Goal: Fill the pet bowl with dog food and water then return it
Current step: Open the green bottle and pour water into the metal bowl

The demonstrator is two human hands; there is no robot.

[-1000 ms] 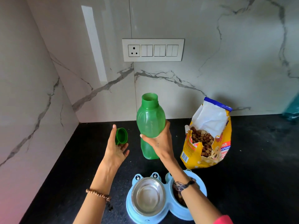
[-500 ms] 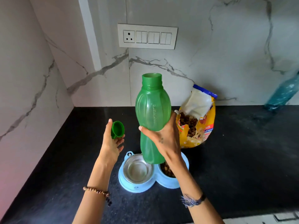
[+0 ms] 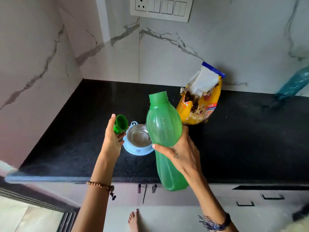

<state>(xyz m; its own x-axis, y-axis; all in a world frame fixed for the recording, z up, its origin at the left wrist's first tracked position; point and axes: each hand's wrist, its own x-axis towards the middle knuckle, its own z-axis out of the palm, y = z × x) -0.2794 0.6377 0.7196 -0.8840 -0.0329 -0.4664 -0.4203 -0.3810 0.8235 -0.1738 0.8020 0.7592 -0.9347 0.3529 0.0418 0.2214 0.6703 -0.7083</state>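
My right hand [image 3: 181, 153] grips the middle of an open green water bottle [image 3: 164, 129], lifted off the counter and roughly upright, its mouth leaning slightly left. My left hand [image 3: 112, 138] holds the green cap [image 3: 120, 124] between thumb and fingers, just left of the bowl. The light-blue double pet bowl [image 3: 133, 150] sits on the black counter; its steel left cup [image 3: 138, 135] looks empty, and the right cup is hidden behind the bottle. An open yellow dog food bag [image 3: 200, 104] with kibble showing stands behind the bottle.
The black counter [image 3: 75, 131] runs into a marble corner on the left, with a switch panel [image 3: 161, 8] on the back wall. A teal bottle [image 3: 294, 84] leans at the far right. Cabinet drawers [image 3: 250, 196] and my bare foot [image 3: 133, 220] show below the counter edge.
The bottle has risen further off the counter and come toward me. The view has tipped down, now showing the counter edge and floor. My left hand keeps the cap.
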